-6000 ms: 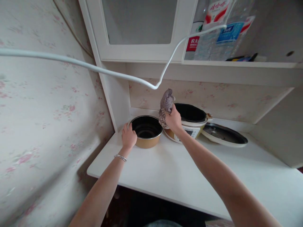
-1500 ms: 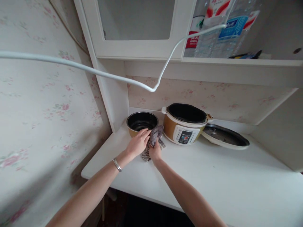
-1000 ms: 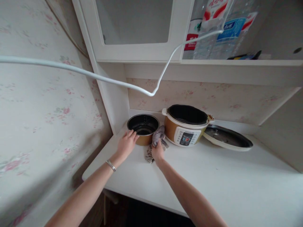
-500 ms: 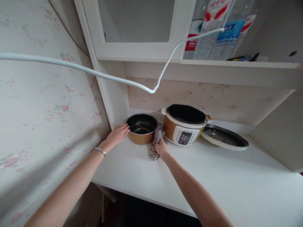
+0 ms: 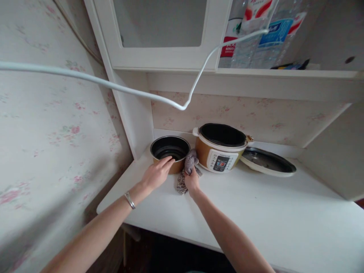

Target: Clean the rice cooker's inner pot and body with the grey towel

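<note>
A rice cooker's inner pot [image 5: 178,167], black inside and gold outside, stands upright on the white tabletop. My left hand [image 5: 157,173] is at the pot's front, fingers stretched out and their tips at the front rim; whether they press on it I cannot tell. Beside the pot's right wall my right hand [image 5: 192,181] is closed around a bunched grey-brown patterned cloth [image 5: 190,163], which touches or nearly touches the pot. To the right stands the gold and white cooker body [image 5: 203,153], its top uncovered. The detached lid [image 5: 264,173] lies inner side up beside it.
A white cable [image 5: 136,91] hangs across the view above the pots. Overhead is a white cabinet [image 5: 167,60] with plastic bottles [image 5: 253,49] on its open shelf. Flowered wallpaper [image 5: 65,151] covers the left wall, close to my left arm.
My left hand has moved from the pot's left side to its front rim, to the right and nearer me. My right hand stays by the pot's right side with the cloth.
</note>
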Action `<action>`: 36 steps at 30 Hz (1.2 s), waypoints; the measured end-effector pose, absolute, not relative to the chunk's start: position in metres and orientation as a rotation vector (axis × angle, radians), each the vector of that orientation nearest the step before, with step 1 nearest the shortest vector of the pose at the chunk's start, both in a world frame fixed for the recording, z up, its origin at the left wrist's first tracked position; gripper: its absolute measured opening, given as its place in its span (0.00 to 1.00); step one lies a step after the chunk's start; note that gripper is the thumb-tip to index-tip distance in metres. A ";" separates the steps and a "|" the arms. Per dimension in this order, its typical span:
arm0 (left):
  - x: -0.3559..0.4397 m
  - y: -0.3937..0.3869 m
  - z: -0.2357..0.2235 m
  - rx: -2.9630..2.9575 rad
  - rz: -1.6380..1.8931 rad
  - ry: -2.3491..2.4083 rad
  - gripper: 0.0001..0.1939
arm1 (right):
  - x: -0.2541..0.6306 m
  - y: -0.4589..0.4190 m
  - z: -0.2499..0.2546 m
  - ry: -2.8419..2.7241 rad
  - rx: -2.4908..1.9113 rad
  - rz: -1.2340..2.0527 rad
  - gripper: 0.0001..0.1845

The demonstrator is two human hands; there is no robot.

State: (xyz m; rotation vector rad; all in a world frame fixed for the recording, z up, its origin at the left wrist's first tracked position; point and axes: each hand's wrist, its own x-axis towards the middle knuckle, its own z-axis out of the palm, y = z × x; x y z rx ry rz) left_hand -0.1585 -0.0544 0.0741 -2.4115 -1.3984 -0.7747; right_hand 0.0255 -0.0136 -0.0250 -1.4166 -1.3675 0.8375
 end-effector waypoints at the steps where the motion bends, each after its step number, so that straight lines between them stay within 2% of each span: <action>1: -0.172 -0.046 0.077 -2.381 -0.768 -1.423 0.21 | 0.031 -0.008 -0.021 -1.379 -1.437 0.836 0.36; 7: -0.229 -0.014 0.065 -2.303 -0.697 -1.694 0.20 | 0.039 0.010 -0.010 -1.417 -1.542 0.841 0.32; 11: -0.195 -0.027 0.051 -2.120 -0.853 -1.765 0.19 | 0.015 -0.007 -0.018 -1.407 -1.539 0.825 0.34; 17: -0.147 -0.056 0.050 -2.151 -0.738 -1.669 0.20 | 0.002 -0.028 -0.025 -1.377 -1.426 0.824 0.37; 21: -0.175 -0.054 0.062 -2.380 -0.682 -1.505 0.22 | 0.030 -0.004 -0.016 -1.366 -1.485 0.843 0.37; 27: -0.228 -0.022 0.076 -2.341 -0.635 -1.613 0.19 | 0.044 0.017 -0.009 -1.432 -1.536 0.848 0.33; 33: -0.188 -0.022 0.082 -2.274 -0.554 -1.797 0.18 | 0.008 -0.014 -0.019 -1.413 -1.485 0.846 0.35; 36: -0.156 -0.027 0.078 -2.209 -0.648 -1.862 0.17 | -0.014 -0.031 -0.021 -1.461 -1.382 0.895 0.35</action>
